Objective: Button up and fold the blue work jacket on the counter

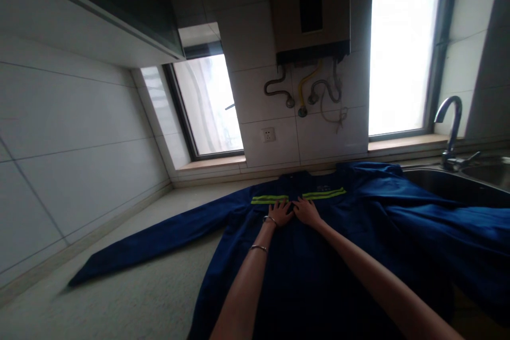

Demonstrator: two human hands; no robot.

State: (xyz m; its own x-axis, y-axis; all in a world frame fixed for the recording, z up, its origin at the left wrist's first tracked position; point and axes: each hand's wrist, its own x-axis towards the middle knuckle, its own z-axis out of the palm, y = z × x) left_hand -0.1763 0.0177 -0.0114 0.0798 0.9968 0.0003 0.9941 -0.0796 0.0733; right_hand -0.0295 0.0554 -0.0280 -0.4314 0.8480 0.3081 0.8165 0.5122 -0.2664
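Note:
A dark blue work jacket (334,244) with yellow-green chest stripes lies spread on the counter, its collar toward the wall. One sleeve (159,239) stretches out to the left; the other side bunches up near the sink. My left hand (281,213), with bangles on the wrist, rests on the jacket's chest by the left stripe, fingers spread. Right beside it, my right hand (306,212) lies on the cloth below the right stripe, fingers stretched out. Both hands are close to the jacket's front middle line. Neither visibly grips anything.
A metal sink (488,172) with a curved faucet (452,127) is at the right, the jacket reaching its edge. Above the pale counter (131,297) hang a water heater (313,10) with pipes and, at upper left, a cabinet (99,16). Two windows light the tiled wall.

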